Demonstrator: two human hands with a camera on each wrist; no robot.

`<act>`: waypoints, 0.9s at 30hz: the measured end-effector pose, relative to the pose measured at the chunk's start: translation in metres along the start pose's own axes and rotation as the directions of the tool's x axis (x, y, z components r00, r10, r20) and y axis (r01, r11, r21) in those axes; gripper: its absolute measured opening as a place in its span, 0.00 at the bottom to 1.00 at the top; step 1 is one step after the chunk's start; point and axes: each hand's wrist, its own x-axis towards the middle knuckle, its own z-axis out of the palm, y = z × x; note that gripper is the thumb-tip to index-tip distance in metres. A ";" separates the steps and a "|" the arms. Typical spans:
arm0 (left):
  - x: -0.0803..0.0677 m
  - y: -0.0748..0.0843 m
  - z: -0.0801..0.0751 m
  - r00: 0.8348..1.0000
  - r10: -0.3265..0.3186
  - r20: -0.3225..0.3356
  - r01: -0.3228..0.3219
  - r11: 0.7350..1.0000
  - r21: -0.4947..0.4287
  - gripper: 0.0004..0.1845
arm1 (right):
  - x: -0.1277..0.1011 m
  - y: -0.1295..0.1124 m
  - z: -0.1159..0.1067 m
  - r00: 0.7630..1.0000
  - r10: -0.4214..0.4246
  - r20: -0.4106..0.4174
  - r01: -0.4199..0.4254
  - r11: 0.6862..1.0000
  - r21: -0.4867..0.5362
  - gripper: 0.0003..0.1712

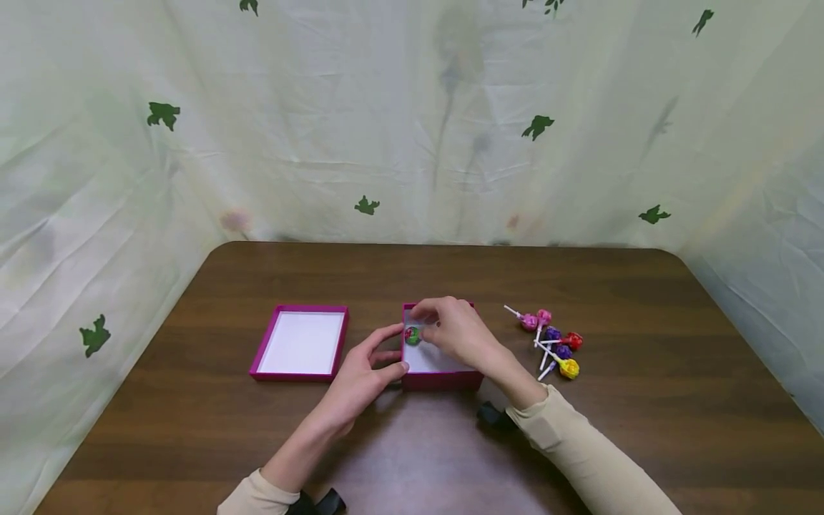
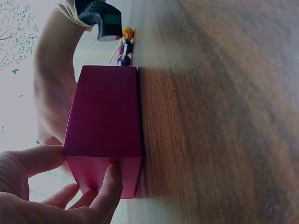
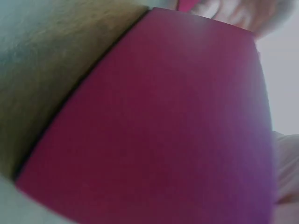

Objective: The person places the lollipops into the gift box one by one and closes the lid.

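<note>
One green lollipop (image 1: 412,335) (stick hidden) beside the right hand (image 1: 458,335).

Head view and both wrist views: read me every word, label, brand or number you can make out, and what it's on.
No readable text in any view.
Loose lollipops: wrappers too small to read.
Round green-and-red candy in the box: too small to read.
Box: no lettering on the walls in view.
Shallow lid: no lettering visible.
</note>
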 end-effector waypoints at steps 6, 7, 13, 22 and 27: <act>0.000 0.000 0.000 1.000 -0.001 0.002 0.001 1.000 0.014 0.30 | -0.019 -0.001 -0.018 0.997 -0.079 -0.026 0.080 0.996 0.045 0.15; 0.000 0.000 0.000 1.000 -0.002 0.003 0.002 1.000 0.017 0.30 | -0.023 0.000 -0.022 0.995 -0.093 -0.035 0.095 0.994 0.047 0.15; 0.000 0.002 -0.001 1.000 -0.012 -0.003 0.012 0.999 0.034 0.31 | -0.047 0.005 -0.047 0.989 -0.110 -0.098 0.116 0.991 0.058 0.15; 0.000 0.001 0.000 1.000 -0.006 -0.008 0.006 0.999 0.040 0.31 | -0.073 0.027 -0.078 0.983 -0.080 -0.168 0.084 0.996 0.018 0.14; 0.001 0.001 0.000 1.000 -0.004 -0.006 0.005 0.999 0.041 0.31 | -0.083 0.045 -0.093 0.982 -0.016 -0.186 0.010 0.999 -0.033 0.12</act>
